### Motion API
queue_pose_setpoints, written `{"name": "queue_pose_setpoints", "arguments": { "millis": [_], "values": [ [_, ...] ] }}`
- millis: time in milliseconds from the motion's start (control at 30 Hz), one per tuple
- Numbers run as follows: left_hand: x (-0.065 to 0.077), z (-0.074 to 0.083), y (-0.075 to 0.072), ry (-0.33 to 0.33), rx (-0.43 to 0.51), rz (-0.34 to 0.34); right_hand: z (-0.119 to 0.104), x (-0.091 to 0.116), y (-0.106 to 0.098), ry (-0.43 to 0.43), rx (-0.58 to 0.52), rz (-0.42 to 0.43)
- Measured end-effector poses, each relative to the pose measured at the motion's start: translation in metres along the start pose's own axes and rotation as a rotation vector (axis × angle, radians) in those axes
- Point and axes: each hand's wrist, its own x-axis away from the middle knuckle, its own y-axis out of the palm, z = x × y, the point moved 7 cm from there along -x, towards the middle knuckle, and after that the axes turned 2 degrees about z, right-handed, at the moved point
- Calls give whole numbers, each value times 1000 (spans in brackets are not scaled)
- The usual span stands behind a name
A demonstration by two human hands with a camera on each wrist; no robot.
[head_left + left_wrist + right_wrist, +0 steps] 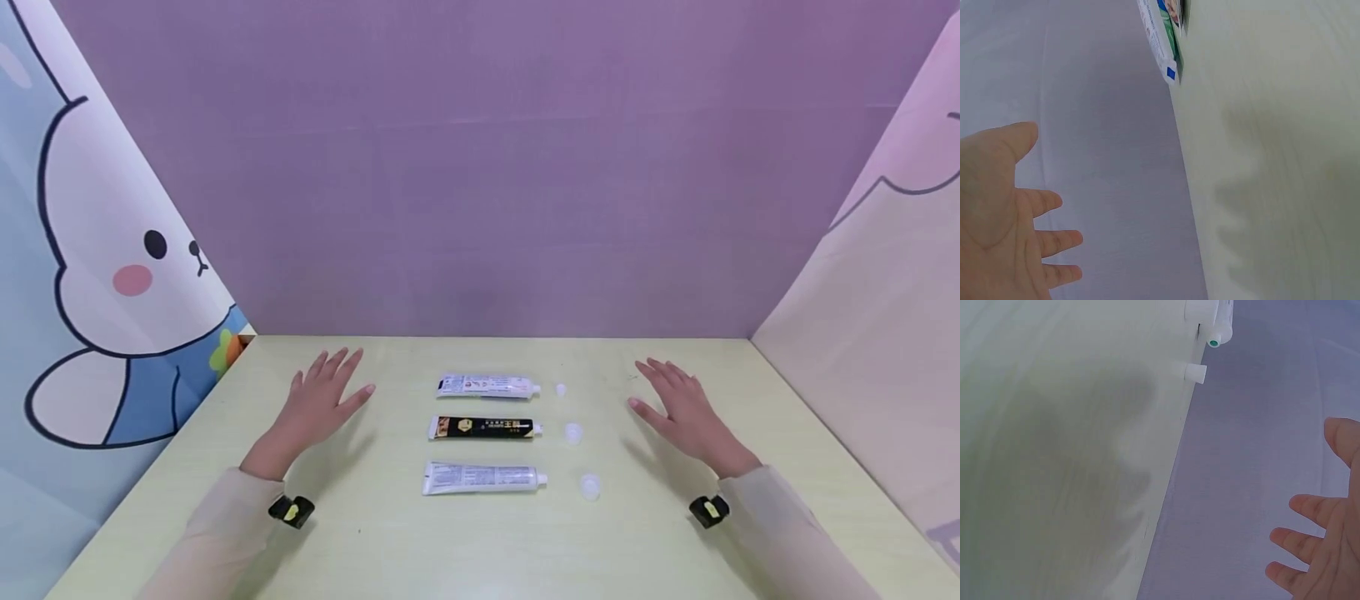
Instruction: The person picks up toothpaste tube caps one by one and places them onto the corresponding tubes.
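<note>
Left hand and right hand, fingers spread, hold nothing; between them I see three tubes, uncapped, caps rightward.

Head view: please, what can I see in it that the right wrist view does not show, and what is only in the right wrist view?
Only the head view shows the left hand, the black tube and the printed cartoon animal at the side. Only the right wrist view shows the palm side of the right hand and the green inside the nozzle of a white tube. Both show the right hand, a white tube, a small white cap, the pale table and the purple backdrop.
</note>
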Motion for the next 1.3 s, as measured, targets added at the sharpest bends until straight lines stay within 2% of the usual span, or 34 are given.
{"name": "queue_pose_setpoints", "arguments": {
  "millis": [300,767,933,1067,1300],
  "values": [
    [6,7,10,52,16,-39,-11,0,7,-37,-51,-2],
    [5,25,19,125,144,-32,-30,2,6,-84,-178,-33],
    [6,36,19,172,195,-18,-32,5,8,-58,-211,-67],
    [9,45,20,194,239,-32,-35,8,13,-41,-256,-98],
    [13,60,16,219,281,-42,-47,7,17,-92,-273,-79]
  ]
}}
